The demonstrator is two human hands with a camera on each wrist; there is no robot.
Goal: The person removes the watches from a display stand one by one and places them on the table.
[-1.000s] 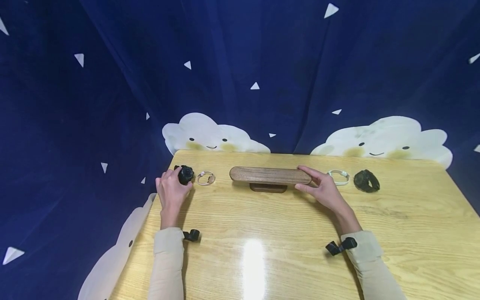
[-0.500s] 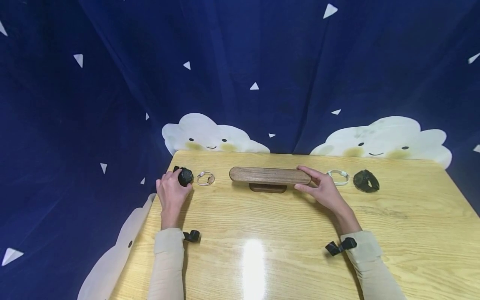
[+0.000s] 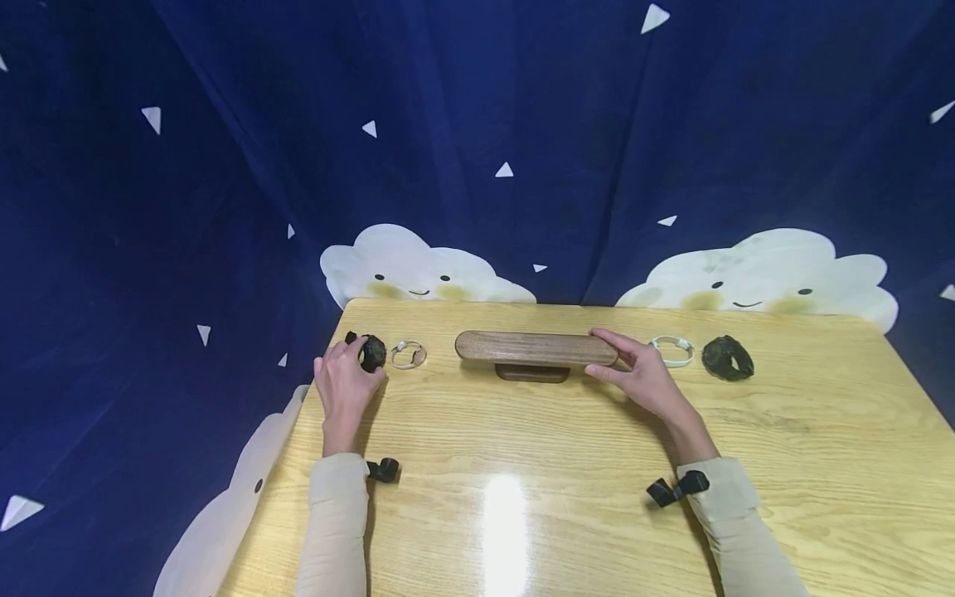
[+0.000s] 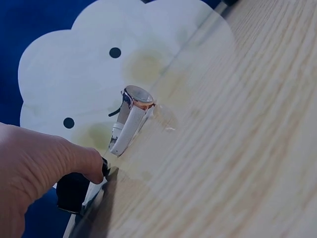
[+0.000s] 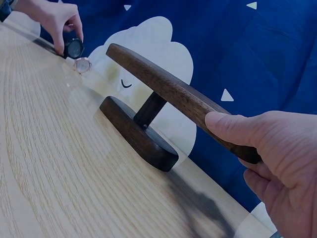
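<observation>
At the table's far left, my left hand [image 3: 347, 380] pinches a black wristwatch [image 3: 375, 353] between thumb and fingers. The left wrist view shows only its dark edge [image 4: 69, 194] behind the thumb. Just right of it lies a watch with a white strap [image 4: 130, 124] and a rose-gold case. In the middle stands a dark brown wooden T-shaped stand [image 5: 163, 82], its rounded bar raised on a short post over an oblong base [image 5: 136, 136]. My right hand [image 3: 643, 380] holds the bar's right end, thumb on the near side and fingers behind. Nothing hangs on the bar.
Right of the stand lie a white-banded watch [image 3: 675, 363], partly behind my right hand, and a dark chunky watch [image 3: 727, 358]. The light wooden table [image 3: 582, 481] ends at a navy curtain [image 3: 462, 108] printed with white clouds. Black wrist-camera mounts [image 3: 675, 489] stick out from both sleeves.
In my left fingers, the black watch has turned, its face showing less toward the head camera. My right hand and the stand stay in place.
</observation>
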